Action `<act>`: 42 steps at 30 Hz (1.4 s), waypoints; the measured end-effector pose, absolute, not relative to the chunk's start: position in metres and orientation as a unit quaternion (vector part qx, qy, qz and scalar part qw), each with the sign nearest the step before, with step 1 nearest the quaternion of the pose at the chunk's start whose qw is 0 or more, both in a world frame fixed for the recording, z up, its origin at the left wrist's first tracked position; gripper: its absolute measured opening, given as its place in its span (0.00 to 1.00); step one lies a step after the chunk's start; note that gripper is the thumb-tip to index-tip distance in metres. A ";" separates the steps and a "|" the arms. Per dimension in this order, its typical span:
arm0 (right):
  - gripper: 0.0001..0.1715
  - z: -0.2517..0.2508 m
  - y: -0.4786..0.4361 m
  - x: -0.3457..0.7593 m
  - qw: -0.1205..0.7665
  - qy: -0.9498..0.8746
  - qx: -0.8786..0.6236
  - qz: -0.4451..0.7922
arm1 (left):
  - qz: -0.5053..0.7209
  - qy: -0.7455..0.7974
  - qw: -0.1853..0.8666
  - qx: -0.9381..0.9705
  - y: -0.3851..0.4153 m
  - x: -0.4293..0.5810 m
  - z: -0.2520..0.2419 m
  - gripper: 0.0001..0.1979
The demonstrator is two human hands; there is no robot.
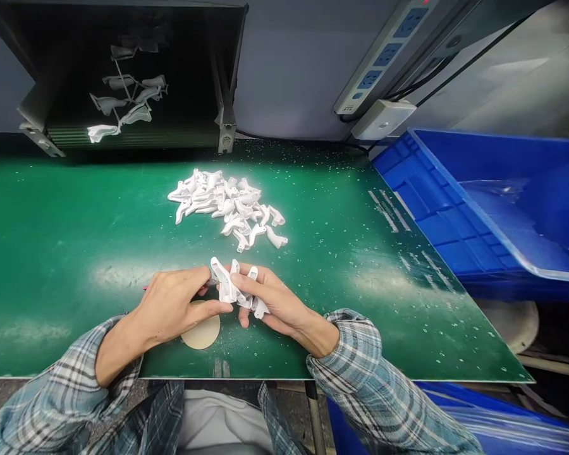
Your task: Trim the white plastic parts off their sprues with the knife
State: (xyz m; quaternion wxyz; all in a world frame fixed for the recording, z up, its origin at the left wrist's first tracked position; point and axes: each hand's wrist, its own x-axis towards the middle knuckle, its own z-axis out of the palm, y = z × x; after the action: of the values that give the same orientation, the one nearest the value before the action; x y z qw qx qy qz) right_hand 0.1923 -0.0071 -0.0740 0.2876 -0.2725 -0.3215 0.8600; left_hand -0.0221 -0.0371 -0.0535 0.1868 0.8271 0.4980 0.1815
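Note:
My right hand [277, 304] grips a cluster of white moulded plastic parts [227, 284], joined together, above the green mat. My left hand [171, 306] is shut around a slim tool [212, 279] with a metal tip and a red end [145, 288] showing behind my fingers. Its thumb rests against the white cluster. Below my hands lies a round tan disc [201, 330], partly hidden by my left hand. Farther away, a loose pile of similar white plastic parts [225, 205] sits on the mat, apart from both hands.
The green work mat [76, 221] is dotted with small white bits. A large blue plastic bin [483, 202] stands past its right edge, and more blue plastic [455, 417] lies lower right. A power strip [389, 63] and a dark glossy panel [123, 88] are ahead.

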 end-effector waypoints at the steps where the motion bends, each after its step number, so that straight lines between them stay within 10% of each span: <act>1: 0.19 -0.073 -0.007 0.193 0.286 -0.329 -0.271 0.858 | 0.175 0.494 0.211 0.825 -0.036 -0.023 -0.053 0.27; 11: 0.18 -0.077 -0.006 0.193 0.311 -0.334 -0.276 0.846 | 0.217 0.474 0.452 0.724 -0.033 -0.031 -0.049 0.24; 21: 0.21 -0.078 -0.004 0.191 0.397 -0.208 -0.310 0.839 | 0.169 0.687 0.084 0.701 0.072 -0.083 -0.072 0.17; 42: 0.23 -0.081 0.000 0.187 0.415 -0.210 -0.321 0.825 | 0.180 0.669 0.091 0.715 0.063 -0.069 -0.074 0.13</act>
State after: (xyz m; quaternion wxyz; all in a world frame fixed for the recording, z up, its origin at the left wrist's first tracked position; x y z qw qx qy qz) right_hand 0.1869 -0.0003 -0.0807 0.4146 -0.3213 -0.2098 0.8252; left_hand -0.0692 0.0633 -0.0737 0.0908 0.7150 0.6692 0.1805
